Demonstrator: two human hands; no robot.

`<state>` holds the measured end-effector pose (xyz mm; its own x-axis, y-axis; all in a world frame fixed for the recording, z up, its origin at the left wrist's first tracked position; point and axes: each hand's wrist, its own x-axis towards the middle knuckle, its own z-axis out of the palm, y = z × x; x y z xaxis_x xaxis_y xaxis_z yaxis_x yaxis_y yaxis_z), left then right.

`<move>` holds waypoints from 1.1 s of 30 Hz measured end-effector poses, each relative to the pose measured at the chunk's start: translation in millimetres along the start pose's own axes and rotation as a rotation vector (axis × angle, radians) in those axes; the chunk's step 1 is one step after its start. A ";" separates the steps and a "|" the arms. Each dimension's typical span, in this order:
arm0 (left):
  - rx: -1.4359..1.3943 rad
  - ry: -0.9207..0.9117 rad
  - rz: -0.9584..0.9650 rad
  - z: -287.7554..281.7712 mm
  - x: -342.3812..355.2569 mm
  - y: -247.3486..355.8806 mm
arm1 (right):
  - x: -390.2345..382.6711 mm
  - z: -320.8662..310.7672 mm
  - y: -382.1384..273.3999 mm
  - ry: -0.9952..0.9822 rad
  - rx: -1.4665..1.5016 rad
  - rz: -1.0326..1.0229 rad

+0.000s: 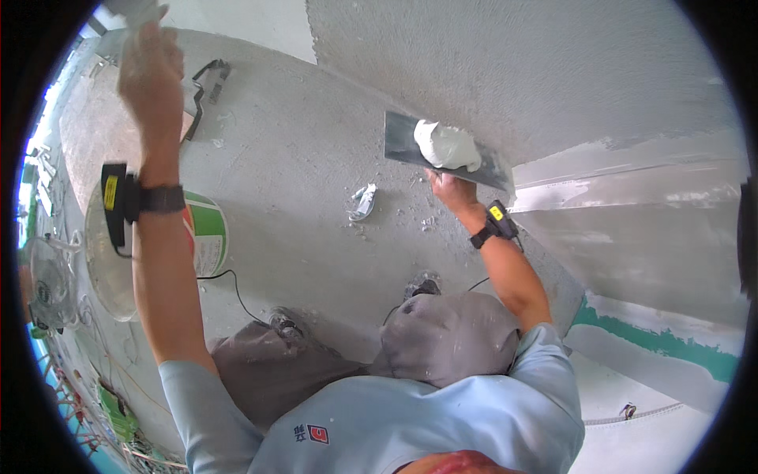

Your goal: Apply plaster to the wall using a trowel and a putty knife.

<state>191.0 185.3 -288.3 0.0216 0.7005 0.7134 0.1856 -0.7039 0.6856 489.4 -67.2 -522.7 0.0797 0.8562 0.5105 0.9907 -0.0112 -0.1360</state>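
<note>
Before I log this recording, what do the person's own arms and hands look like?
The left hand and right hand are ungloved. Each wrist wears a black strap with a black box bearing a yellow label; a thin dark cable hangs from each box. The light blue sleeves are short.

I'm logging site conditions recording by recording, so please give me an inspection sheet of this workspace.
Surface: grey floor, dusty, with scattered crumbs.
Job's things: flat metal plate bearing a mound of white paste; bucket with green-and-white marking near the left forearm.
Clutter: pale scrap on the floor; dark bent-handled tool farther off.
Hands: right hand holds the plate, fingers partly hidden; left hand raised and blurred, grip unclear.
Cables: thin black cable near the left knee.
Surroundings: grey textured wall; ragged green strip at lower right.
</note>
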 end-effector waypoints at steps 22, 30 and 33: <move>0.472 -0.071 -0.179 -35.5 -35.3 -20.2 | -9.2 141.2 96.4 -0.663 0.242 0.634; 0.279 -0.097 -0.068 -39.8 -25.6 -1.9 | 20.7 91.1 93.9 -0.454 0.110 0.527; 0.130 -0.137 -0.022 -44.1 -23.1 3.9 | 58.4 37.2 76.7 -0.438 0.139 0.489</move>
<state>147.9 161.2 -295.6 0.1482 0.7315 0.6655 0.3125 -0.6731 0.6703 566.0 1.2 -534.9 0.4343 0.9004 -0.0251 0.8262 -0.4093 -0.3870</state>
